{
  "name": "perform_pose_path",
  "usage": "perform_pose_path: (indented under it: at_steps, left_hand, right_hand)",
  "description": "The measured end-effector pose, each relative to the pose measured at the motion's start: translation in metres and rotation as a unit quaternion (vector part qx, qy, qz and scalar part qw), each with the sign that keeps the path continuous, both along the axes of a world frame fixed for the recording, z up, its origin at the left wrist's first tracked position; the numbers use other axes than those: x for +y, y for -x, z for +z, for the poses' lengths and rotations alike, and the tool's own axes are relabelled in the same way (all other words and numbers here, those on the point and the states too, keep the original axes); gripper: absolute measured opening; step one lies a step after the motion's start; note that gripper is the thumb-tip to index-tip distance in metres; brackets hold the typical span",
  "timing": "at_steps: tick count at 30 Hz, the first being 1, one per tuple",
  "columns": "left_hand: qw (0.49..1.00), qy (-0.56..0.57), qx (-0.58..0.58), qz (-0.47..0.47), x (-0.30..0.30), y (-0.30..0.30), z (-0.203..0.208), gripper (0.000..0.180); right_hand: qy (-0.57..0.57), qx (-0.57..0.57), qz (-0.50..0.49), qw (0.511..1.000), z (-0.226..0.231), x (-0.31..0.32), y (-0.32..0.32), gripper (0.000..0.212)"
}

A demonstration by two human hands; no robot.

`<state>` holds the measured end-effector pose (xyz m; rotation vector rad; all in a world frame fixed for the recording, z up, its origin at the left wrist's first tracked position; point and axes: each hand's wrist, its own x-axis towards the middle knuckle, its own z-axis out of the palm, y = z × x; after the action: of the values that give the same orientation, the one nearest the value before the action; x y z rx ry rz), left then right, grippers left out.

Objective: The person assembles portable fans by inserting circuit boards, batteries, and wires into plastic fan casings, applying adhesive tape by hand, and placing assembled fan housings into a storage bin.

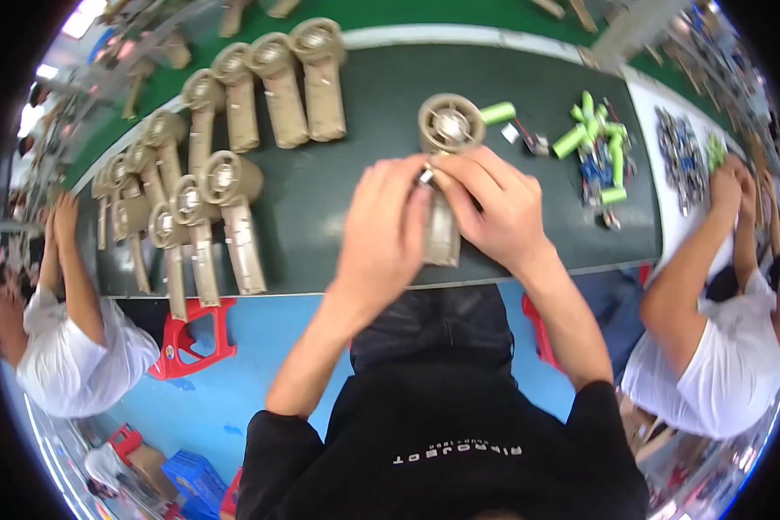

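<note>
In front of me a khaki handheld fan housing (442,236) lies with its round fan head (451,126) pointing away and its handle toward me. Both my hands meet over the top of the handle. My left hand (380,224) and my right hand (500,206) are closed, fingertips pinching a small part with a silvery end (425,176). Its exact kind is mostly hidden by the fingers. Just right of the fan head lies a light green battery cell (497,113), and beside it a small component with wires (529,139).
Several khaki fans (234,186) lie in rows on the left of the dark green table (364,95). A pile of green battery cells with wired boards (600,156) is at the right. Co-workers in white sit on both sides; one's hand (730,182) touches parts on a white surface.
</note>
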<state>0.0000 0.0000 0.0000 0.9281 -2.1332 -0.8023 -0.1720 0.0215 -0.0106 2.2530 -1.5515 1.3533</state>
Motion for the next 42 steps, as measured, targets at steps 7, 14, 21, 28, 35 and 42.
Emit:
perform_pose_path:
  at_steps: [7, 14, 21, 28, 35, 42]
  left_hand:
    - [0.987, -0.121, 0.052, 0.095, 0.004, 0.005, 0.04, 0.03]
    - [0.924, 0.148, -0.092, 0.341, -0.181, -0.107, 0.114, 0.034]
    - [0.892, 0.044, -0.164, 0.42, -0.395, -0.2, 0.051, 0.052]
    - [0.86, -0.012, -0.283, 0.425, -0.434, -0.227, 0.026, 0.055]
    - [0.846, -0.169, -0.188, 0.469, -0.481, -0.283, -0.025, 0.058]
    - [0.73, 0.262, -0.558, 0.296, -0.492, -0.397, -0.002, 0.02]
  right_hand:
    - [-0.052, -0.232, -0.061, 0.969, 0.007, 0.015, 0.014, 0.037]
    - [-0.159, -0.276, -0.041, 0.947, 0.005, 0.01, 0.017, 0.035]
    - [-0.224, -0.258, -0.053, 0.938, 0.002, 0.007, 0.016, 0.036]
    - [-0.262, -0.237, -0.083, 0.932, 0.003, 0.005, 0.013, 0.034]
    - [-0.289, -0.229, -0.107, 0.923, 0.002, 0.004, 0.016, 0.033]
    - [-0.232, -0.268, -0.114, 0.928, 0.007, 0.002, 0.022, 0.024]
